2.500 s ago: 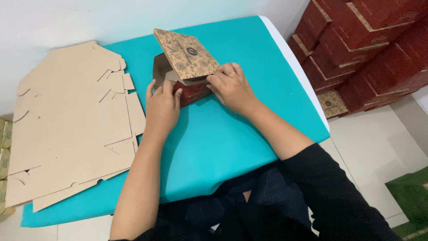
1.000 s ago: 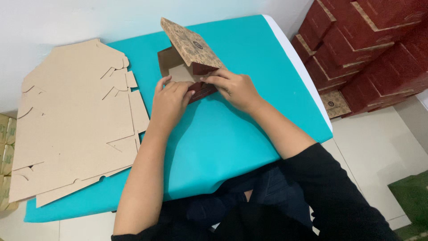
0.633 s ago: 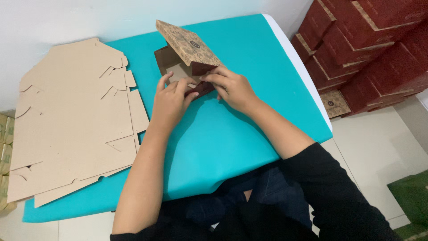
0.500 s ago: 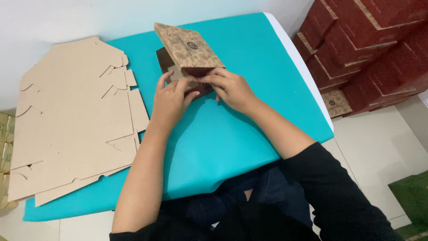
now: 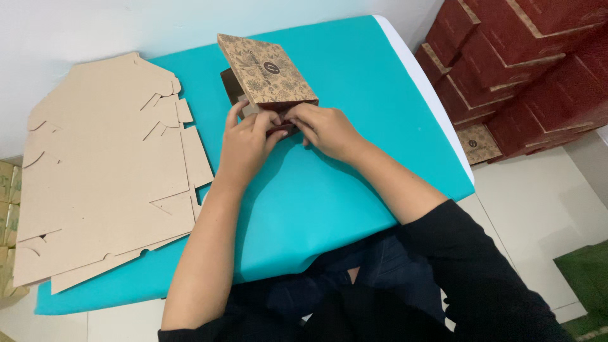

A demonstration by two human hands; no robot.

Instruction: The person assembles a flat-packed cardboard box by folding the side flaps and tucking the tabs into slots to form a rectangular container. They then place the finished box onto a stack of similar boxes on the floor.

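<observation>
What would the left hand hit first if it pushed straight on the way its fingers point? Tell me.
The left hand points up and away, its fingertips already at the open near end of the patterned cardboard box. Going on, it would likely meet that box's front flap; depth inside is unclear.

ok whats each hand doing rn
Left hand: closed on the near edge of the patterned brown box.
Right hand: closed on the same edge.

I count 1 printed brown box (image 5: 266, 73), 2 hands on it, left (image 5: 244, 142) & right (image 5: 326, 126). 1 stack of flat cardboard blanks (image 5: 101, 171), can't tell how many sheets. Approx 7 red boxes (image 5: 538, 69) stacked nearby.
</observation>
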